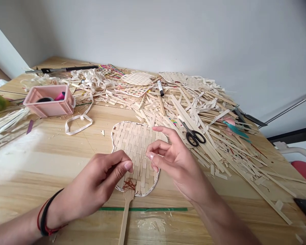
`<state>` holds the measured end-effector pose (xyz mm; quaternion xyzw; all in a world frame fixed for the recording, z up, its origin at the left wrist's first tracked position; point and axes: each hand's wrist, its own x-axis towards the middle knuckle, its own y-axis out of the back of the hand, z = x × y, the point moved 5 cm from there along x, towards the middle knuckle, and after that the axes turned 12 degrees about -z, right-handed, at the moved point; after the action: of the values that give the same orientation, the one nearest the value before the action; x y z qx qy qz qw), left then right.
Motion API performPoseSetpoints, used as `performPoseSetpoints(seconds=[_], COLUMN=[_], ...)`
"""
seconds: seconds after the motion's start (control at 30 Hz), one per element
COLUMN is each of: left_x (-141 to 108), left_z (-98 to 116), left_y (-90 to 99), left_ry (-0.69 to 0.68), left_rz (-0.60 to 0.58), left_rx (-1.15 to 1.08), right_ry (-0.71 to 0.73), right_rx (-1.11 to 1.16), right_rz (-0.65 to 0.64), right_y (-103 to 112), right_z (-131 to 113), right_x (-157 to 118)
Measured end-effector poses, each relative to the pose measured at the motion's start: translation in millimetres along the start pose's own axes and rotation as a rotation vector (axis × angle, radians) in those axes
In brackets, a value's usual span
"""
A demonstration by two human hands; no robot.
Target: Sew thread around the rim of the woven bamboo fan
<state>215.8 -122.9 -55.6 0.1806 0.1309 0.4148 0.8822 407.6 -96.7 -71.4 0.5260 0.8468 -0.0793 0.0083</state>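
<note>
A woven fan (pixel 132 143) of pale flat strips lies on the table, its rim bound with white tape and its wooden handle (pixel 125 216) toward me. Reddish-brown thread (pixel 129 184) criss-crosses where handle and fan meet. My left hand (pixel 104 180) is closed over the fan's left part, thumb pressed to the index finger. A thin thread (pixel 88 140) runs to it from near the pink box. Above the fan's right side, my right hand (pixel 170 156) pinches thumb against a finger on something tiny, with the index finger raised. What that is, I cannot make out.
A pink box (pixel 49 110) with spools stands at left, beside a loop of white tape (pixel 79 131). Black scissors (pixel 195 137) lie right of the fan, on a heap of loose strips (pixel 214 119). Other woven pieces (pixel 137 78) and a marker (pixel 160 88) are behind. A green strip (pixel 163 209) lies in front.
</note>
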Motion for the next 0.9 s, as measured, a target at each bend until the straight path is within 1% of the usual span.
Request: performPoseSetpoints(seconds=[0.13, 0.27, 0.47, 0.57, 0.7, 0.8, 0.9], left_x=[1, 0, 0, -1, -2, -2, -2], left_z=[1, 3, 3, 3, 3, 3, 3], left_y=[0.6, 1.4, 3.3, 2.3, 1.8, 2.2, 2.5], left_ry=[-0.005, -0.023, -0.041, -0.074, -0.100, -0.105, -0.099], left_rz=[-0.011, -0.009, 0.000, -0.013, -0.015, -0.010, -0.006], left_rx=[0.058, 0.080, 0.076, 0.066, 0.058, 0.067, 0.075], right_ry=[0.067, 0.137, 0.184, 0.167, 0.088, 0.048, 0.050], right_rx=[-0.071, -0.114, -0.076, -0.066, -0.072, -0.146, -0.254], right_rz=[0.004, 0.027, -0.030, -0.051, -0.072, -0.096, -0.107], right_y=[-5, -8, -15, -18, -20, -23, -25], right_z=[-9, -12, -13, -11, -5, -3, -5], right_x=[-3, -7, -9, -9, -8, -7, -8])
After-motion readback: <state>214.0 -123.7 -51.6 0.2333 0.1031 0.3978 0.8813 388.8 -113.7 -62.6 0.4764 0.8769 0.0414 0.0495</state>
